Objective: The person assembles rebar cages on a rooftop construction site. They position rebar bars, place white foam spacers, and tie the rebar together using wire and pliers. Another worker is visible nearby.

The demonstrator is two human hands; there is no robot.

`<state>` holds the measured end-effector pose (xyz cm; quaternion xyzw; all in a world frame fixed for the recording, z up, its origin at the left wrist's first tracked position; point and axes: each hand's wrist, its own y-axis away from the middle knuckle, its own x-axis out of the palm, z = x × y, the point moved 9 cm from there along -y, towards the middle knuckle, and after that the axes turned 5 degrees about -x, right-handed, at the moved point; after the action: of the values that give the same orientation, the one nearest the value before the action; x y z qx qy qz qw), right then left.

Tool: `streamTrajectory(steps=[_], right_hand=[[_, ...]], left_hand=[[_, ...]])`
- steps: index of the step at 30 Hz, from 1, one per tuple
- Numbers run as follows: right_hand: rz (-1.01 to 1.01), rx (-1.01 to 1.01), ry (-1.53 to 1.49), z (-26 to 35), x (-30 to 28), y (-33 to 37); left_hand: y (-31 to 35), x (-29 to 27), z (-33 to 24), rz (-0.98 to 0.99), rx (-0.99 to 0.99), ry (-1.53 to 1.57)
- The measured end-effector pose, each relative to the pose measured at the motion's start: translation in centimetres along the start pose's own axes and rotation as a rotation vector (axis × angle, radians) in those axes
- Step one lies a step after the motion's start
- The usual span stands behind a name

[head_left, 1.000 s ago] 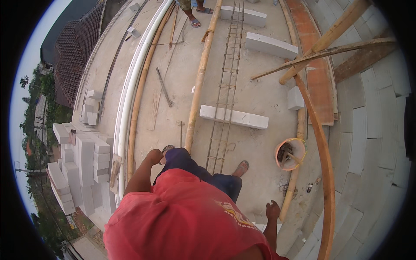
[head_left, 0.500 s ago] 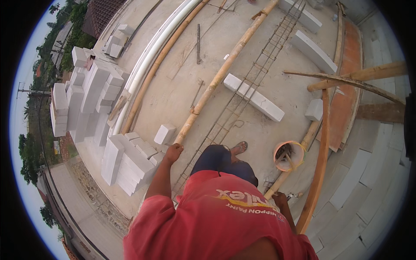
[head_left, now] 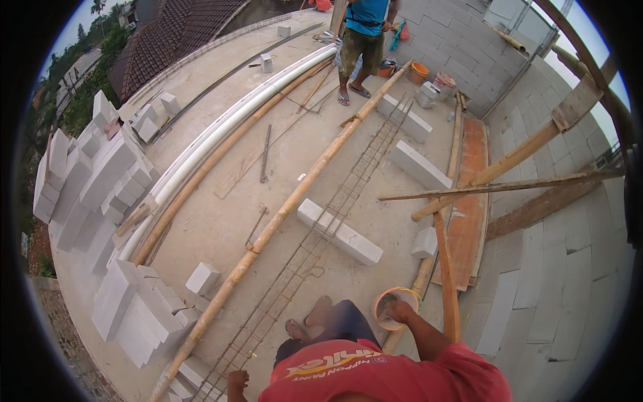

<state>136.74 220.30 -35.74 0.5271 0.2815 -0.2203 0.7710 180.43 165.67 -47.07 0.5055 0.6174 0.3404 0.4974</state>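
Observation:
My right hand (head_left: 400, 311) reaches into the mouth of a round orange-rimmed bucket (head_left: 386, 325). Its fingers look closed and are partly hidden, so what they grip cannot be made out. Low in the view, my left hand (head_left: 237, 380) hangs with fingers loosely apart and nothing visible in it. It is nearest to a long wire-tied rebar cage (head_left: 295, 271) lying on the concrete floor. A bamboo pole (head_left: 276, 226) runs alongside the cage on its left. A white block (head_left: 340, 232) lies beneath the cage.
Stacked white blocks (head_left: 107, 181) stand at the left, by long white pipes (head_left: 221, 137). At the right, wooden props (head_left: 447, 275) lean near an orange board (head_left: 467, 201) and a block wall (head_left: 536, 281). A person in blue (head_left: 365, 23) stands at the far end.
My right hand has moved from beside the bucket into its mouth. My left hand has come down and back. The view has tilted up, bringing the other person and far wall in.

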Motion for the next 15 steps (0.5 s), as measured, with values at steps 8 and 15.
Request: streamTrajectory(steps=[8, 15], right_hand=[[0.095, -0.516, 0.4, -3.4, 10.2, -6.1], [0.349, -0.189, 0.258, -2.8, -1.6, -4.8]], left_hand=[[-2.9, 4.9, -0.7, -0.222, 0.596, -0.993], [0.5, 5.6, -11.0, -0.447, 0.377, -0.929]])
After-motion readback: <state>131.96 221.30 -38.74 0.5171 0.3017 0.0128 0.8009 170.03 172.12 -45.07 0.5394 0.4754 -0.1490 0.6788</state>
